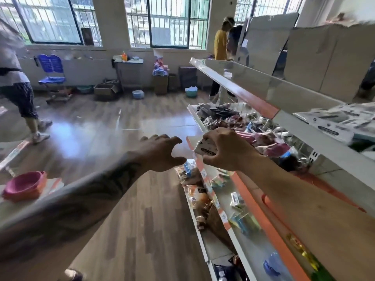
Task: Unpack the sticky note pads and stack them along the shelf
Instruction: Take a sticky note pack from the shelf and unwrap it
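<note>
My right hand (225, 149) grips a small white packet with dark lettering (205, 150), held in the air just in front of the shelf unit's orange-edged middle shelf (243, 189). My left hand (162, 153) hovers close to the left of the packet, fingers spread and loosely curved, holding nothing. On that shelf lie several small colourful sticky note packs (221, 179), with more further along it (245, 222). The whole view is blurred by motion.
A top shelf (253, 86) juts out above my hands, with white printed boxes (334, 120) at its right. Bagged goods (243, 122) fill the shelf behind. A pink basin (24, 184) sits at left. One person (18, 88) walks at left, another (221, 49) stands by the windows.
</note>
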`<state>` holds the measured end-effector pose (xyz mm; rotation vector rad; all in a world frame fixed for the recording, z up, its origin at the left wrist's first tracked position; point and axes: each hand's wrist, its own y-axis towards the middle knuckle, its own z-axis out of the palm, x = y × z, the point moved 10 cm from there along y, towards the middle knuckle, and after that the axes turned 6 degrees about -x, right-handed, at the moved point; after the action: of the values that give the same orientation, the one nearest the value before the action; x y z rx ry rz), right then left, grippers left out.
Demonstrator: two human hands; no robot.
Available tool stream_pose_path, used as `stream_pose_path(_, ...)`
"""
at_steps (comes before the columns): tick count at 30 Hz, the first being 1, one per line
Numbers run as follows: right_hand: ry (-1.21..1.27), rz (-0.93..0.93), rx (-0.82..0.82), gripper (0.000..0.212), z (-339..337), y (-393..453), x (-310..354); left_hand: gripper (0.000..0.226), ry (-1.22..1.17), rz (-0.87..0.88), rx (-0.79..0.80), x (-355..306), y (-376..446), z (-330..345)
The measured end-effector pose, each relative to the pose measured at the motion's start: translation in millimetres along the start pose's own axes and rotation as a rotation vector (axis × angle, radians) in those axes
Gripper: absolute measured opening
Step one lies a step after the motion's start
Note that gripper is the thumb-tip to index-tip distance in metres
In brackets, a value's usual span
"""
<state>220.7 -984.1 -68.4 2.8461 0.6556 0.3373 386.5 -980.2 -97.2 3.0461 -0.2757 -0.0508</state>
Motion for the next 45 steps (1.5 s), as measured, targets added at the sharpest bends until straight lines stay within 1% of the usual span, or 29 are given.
stream_pose_path(5, -0.058, 0.038, 0.008, 0.061, 13, 84, -12, 0.074, 0.014, 0.052, -0.003, 48, 85, 4)
stream_pose_path(10, -0.111, 0.077, -0.045, 0.059, 2, 183, -14, 0.073, 0.04, 0.088, -0.037, 113, 181, -20)
stream_pose_path(13, -0.082, 0.101, -0.083, 0.061, -2, 229, -17, 0.073, 0.026, 0.127, -0.075, 130, 235, -35)
stream_pose_path(18, -0.103, 0.142, -0.08, 0.073, -2, 290, -36, 0.072, -0.077, 0.229, -0.074, 128, 306, -35)
stream_pose_path(21, -0.125, 0.174, -0.091, 0.066, -8, 323, -58, 0.071, -0.134, 0.282, -0.096, 126, 352, -37)
stream_pose_path(25, -0.138, 0.214, -0.123, 0.064, -25, 364, -95, 0.061, -0.222, 0.372, -0.137, 120, 410, -49)
stream_pose_path(26, -0.14, 0.23, -0.128, 0.063, -31, 375, -106, 0.062, -0.224, 0.394, -0.152, 118, 426, -53)
stream_pose_path(28, -0.145, 0.259, -0.156, 0.066, -45, 397, -126, 0.068, -0.209, 0.422, -0.191, 113, 453, -64)
stream_pose_path(31, -0.16, 0.317, -0.195, 0.07, -63, 435, -160, 0.066, -0.224, 0.459, -0.248, 104, 503, -83)
stream_pose_path(35, -0.165, 0.396, -0.191, 0.071, -74, 480, -209, 0.065, -0.207, 0.491, -0.23, 90, 578, -95)
stream_pose_path(37, -0.18, 0.413, -0.204, 0.07, -79, 503, -230, 0.066, -0.22, 0.507, -0.248, 86, 615, -99)
stream_pose_path(41, -0.192, 0.481, -0.223, 0.065, -81, 542, -270, 0.066, -0.284, 0.56, -0.223, 73, 675, -92)
stream_pose_path(45, -0.147, 0.558, -0.204, 0.062, -70, 558, -304, 0.071, -0.28, 0.632, -0.192, 54, 730, -84)
